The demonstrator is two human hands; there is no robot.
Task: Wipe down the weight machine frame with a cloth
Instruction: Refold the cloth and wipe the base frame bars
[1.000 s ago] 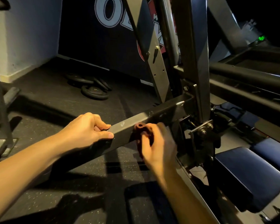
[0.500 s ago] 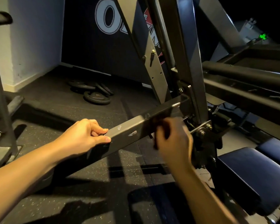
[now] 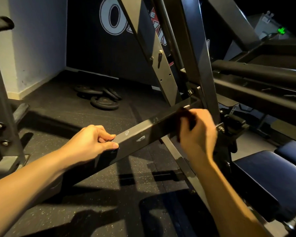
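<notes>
A black square steel beam (image 3: 143,132) of the weight machine frame runs diagonally from lower left up to the upright post (image 3: 200,57). My left hand (image 3: 91,142) grips the beam's lower part, thumb along its near face. My right hand (image 3: 197,132) holds a small dark reddish cloth (image 3: 186,117) against the beam close to the post joint. The hand is motion-blurred and hides most of the cloth. White scuff marks (image 3: 140,138) show on the beam between my hands.
Several black weight plates (image 3: 102,98) lie on the rubber floor by the back wall. Blue padded seats (image 3: 270,178) sit at the lower right. Another machine's post (image 3: 0,117) stands at the left edge. Padded bars (image 3: 256,74) cross at the right.
My right hand slid the cloth up the beam toward the post joint. My left hand kept its grip on the lower beam.
</notes>
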